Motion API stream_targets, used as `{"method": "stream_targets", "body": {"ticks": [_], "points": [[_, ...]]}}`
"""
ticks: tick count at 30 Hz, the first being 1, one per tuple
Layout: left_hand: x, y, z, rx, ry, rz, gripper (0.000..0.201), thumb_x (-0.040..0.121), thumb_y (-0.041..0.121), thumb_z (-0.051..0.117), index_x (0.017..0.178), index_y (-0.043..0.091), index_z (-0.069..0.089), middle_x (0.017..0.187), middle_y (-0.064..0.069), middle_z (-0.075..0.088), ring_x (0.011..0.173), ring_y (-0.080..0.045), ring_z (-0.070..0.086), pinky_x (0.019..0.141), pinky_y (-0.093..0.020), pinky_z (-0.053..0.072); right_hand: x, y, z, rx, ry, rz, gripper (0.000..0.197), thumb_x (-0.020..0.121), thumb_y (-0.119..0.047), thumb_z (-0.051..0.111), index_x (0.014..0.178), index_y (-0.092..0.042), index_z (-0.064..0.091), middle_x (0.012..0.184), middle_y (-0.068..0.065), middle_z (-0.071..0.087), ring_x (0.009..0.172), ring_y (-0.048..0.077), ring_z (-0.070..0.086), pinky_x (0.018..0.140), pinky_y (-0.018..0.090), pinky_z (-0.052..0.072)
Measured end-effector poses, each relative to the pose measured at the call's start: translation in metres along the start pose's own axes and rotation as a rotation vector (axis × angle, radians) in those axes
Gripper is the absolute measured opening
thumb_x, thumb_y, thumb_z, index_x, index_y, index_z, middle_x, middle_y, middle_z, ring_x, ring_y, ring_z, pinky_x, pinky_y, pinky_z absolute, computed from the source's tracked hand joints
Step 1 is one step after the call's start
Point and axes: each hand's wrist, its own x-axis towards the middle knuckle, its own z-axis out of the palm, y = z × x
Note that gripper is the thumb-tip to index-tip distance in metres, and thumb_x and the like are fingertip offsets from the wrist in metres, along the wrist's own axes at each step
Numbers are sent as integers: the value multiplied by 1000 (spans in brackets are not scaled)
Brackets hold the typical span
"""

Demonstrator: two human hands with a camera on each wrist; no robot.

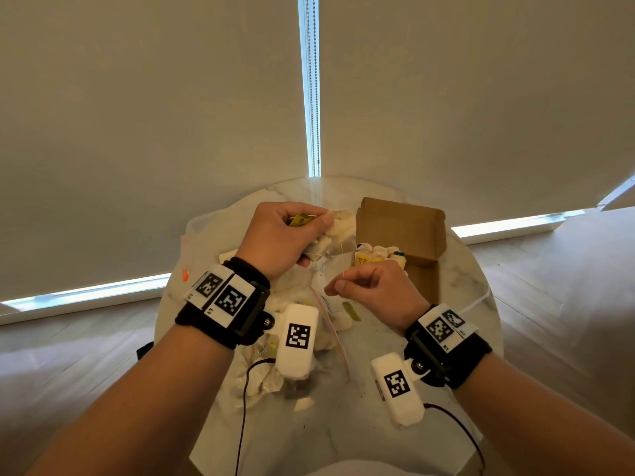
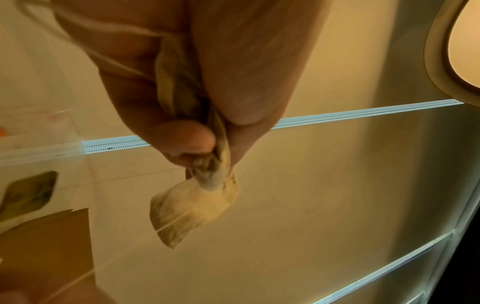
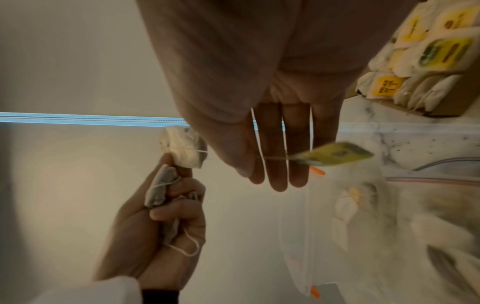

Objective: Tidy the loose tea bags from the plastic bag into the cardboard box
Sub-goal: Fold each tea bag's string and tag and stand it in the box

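My left hand (image 1: 299,231) is raised over the table and grips a bunch of tea bags (image 1: 338,225) with a yellow tag among them; one pale bag (image 2: 192,207) hangs below the fist. My right hand (image 1: 338,286) pinches a thin string (image 1: 343,259) that runs up to that bunch, and a yellow-green tag (image 3: 335,155) dangles by its fingers (image 3: 278,164). The open cardboard box (image 1: 402,225) stands just right of my left hand, with packed tea bags (image 1: 378,254) inside. The clear plastic bag (image 1: 319,304) lies under both hands with loose bags in it.
Everything sits on a small round marble table (image 1: 343,431) against closed window blinds (image 1: 171,115). Tea crumbs speckle the tabletop on the right. The wrist cameras' black cables (image 1: 244,407) trail off the near edge. The floor drops away on both sides.
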Motion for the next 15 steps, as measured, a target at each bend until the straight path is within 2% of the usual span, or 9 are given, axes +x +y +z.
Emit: {"method": "stream_targets", "body": {"ticks": [3,9,12,15], "points": [[1,2,0,-14,7,-11,3,86,21,75,84,23,77,71,-1,72,54,-14,60,42,-22,46,-3,6,3,45,-44,49,12,90,-3,65,94,-6,76,93,11,76,92,25,72,89,45,57],[3,2,1,-40,19,-24,4,86,19,75,83,22,76,70,-3,71,52,-13,59,42,-22,45,-7,11,4,196,-134,196,38,86,23,46,111,3,65,103,24,71,97,34,70,91,48,56],[3,1,1,-36,17,-26,5,87,19,75,83,22,76,70,-2,71,52,-12,59,41,-21,45,-5,15,4,167,-145,224,40,90,22,40,119,5,60,103,24,71,93,29,72,87,44,58],[4,1,1,-40,19,-28,5,87,19,74,83,22,76,69,-1,71,52,-11,58,42,-21,45,-5,16,4,167,-138,242,29,96,13,44,119,0,56,100,24,72,88,27,73,76,34,61]]}}
